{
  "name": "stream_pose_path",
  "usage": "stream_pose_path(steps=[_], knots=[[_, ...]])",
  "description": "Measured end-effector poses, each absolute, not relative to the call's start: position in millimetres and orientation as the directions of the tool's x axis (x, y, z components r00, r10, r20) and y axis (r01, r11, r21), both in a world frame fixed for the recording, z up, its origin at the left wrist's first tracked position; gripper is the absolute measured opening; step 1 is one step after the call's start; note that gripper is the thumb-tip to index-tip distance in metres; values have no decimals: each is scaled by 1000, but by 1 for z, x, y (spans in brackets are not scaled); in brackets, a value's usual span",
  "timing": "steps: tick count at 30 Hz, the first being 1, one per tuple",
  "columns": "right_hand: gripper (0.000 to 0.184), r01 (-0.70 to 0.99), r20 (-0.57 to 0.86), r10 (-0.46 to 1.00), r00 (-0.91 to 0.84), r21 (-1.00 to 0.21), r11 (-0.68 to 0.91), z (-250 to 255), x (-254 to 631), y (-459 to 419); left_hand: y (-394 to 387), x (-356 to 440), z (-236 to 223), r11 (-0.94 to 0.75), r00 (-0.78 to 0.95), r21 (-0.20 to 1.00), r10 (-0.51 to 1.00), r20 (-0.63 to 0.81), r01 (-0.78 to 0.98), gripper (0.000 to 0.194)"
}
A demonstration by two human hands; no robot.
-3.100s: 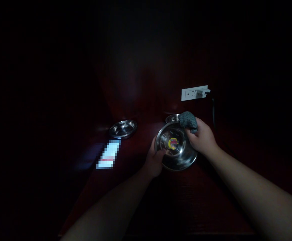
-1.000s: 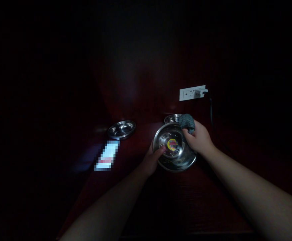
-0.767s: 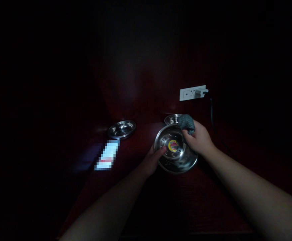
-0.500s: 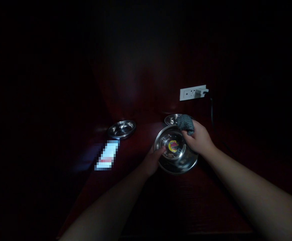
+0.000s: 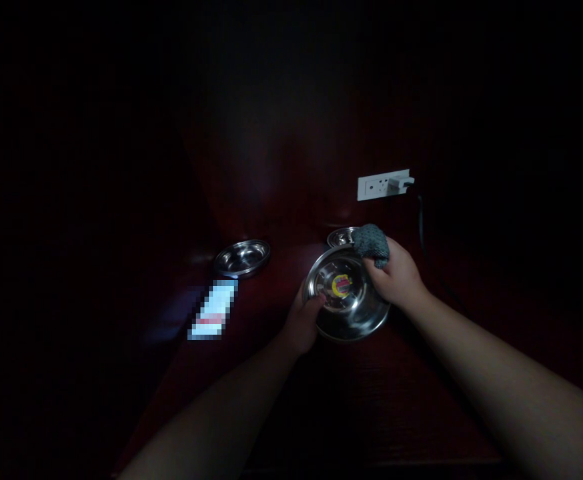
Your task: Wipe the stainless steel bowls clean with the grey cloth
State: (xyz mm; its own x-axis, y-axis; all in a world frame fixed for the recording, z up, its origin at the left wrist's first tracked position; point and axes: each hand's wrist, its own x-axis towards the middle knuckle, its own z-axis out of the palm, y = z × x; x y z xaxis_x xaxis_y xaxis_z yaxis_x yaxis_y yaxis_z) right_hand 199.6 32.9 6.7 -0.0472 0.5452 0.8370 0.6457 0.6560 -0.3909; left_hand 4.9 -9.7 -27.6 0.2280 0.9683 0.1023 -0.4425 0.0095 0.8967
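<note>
A shiny steel bowl (image 5: 354, 317) with a yellow and red sticker on its inner bottom is tilted toward me. My left hand (image 5: 304, 320) is closed on the bowl's left rim, thumb inside and the other fingers hidden behind. At the upper right rim, my right hand (image 5: 396, 270) is closed around a dark grey-green cloth (image 5: 371, 245). The cloth lies against the rim. Partly hidden behind the bowl and cloth is a steel dish (image 5: 339, 237).
Another steel dish (image 5: 243, 259) stands on the dark red table (image 5: 271, 307) to the left. Nearer me is a bright pixelated phone-like shape (image 5: 215, 310). A white wall socket (image 5: 382, 185) holds a plugged-in charger, with a dark cable (image 5: 421, 223) hanging down.
The bowl has shifted slightly left and up, and its tilt has changed a little. My right hand and the cloth stay at the upper right rim.
</note>
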Motion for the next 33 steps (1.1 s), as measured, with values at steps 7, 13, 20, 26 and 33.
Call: stream_pose_path(steps=[7, 13, 20, 26, 33], knots=[[10, 613, 810, 587, 18, -472, 633, 9, 198, 30, -13, 5, -24, -46, 124, 909, 986, 107, -415, 41], [8, 570, 780, 620, 80, -547, 614, 7, 197, 30, -17, 7, -15, -76, 87, 908, 989, 122, -412, 39], [15, 571, 770, 630, 104, -565, 596, 3, 197, 35, -14, 7, -18, -74, 76, 909, 990, 115, -410, 38], [12, 578, 772, 630, 83, -552, 601, 3, 197, 34, -10, 7, -24, -25, 128, 892, 987, 93, -452, 45], [14, 647, 807, 590, -28, -436, 626, 13, 205, 32, -11, 3, -28, 43, 292, 882, 950, 109, -469, 54]])
